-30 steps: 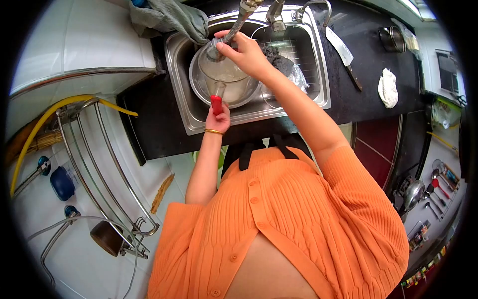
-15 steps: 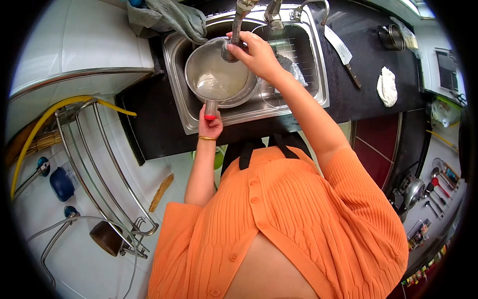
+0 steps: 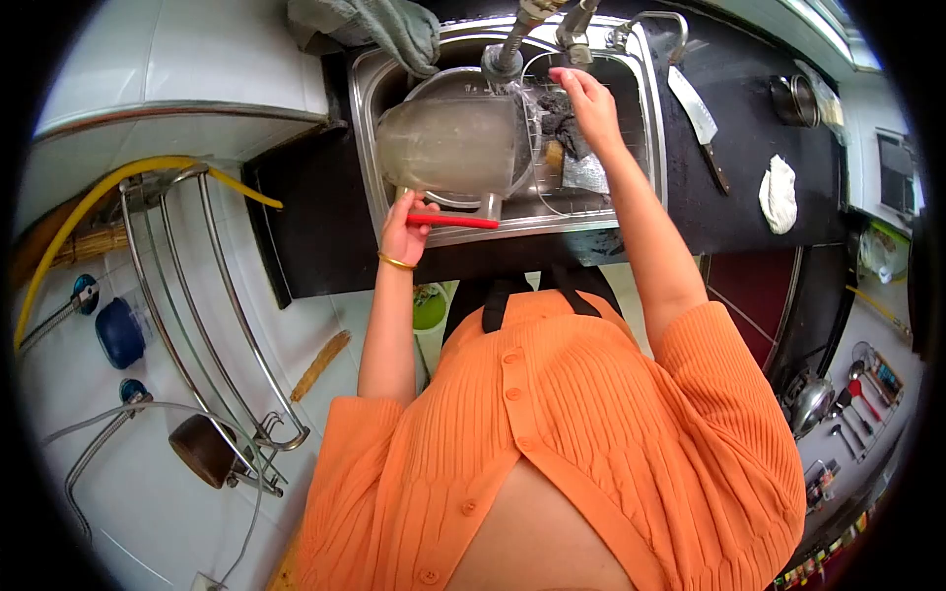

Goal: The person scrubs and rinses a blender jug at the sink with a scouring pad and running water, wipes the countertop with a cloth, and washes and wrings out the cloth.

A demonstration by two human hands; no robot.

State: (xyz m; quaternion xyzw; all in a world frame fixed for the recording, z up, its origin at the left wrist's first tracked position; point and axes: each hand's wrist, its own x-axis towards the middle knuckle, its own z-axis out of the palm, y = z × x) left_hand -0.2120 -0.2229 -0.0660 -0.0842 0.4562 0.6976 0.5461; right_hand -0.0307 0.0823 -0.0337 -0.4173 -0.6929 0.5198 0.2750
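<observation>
My left hand (image 3: 399, 227) is closed around the handle of a clear plastic pitcher (image 3: 443, 143). A red strip runs along that handle. The pitcher lies tipped on its side over the left part of the sink (image 3: 363, 108), above a round metal basin (image 3: 522, 177) that it partly hides. My right hand (image 3: 594, 113) hovers over the right side of the sink with nothing in it, fingers stretched out. Left of it is the faucet spout (image 3: 503, 64), with water coming out. Below that hand, a dark scrubber (image 3: 562, 120) sits on a wire rack (image 3: 616, 108).
A grey cloth (image 3: 399, 34) hangs over the sink's back left corner. To the right on the black counter (image 3: 734, 108) lie a knife (image 3: 698, 118) and a white cloth (image 3: 778, 195), with a metal jar (image 3: 794, 100) behind. A metal rail (image 3: 158, 276) stands at left.
The pitcher has gone from upright to tipped on its side in my left hand. My right hand has let go of the faucet spout and moved right.
</observation>
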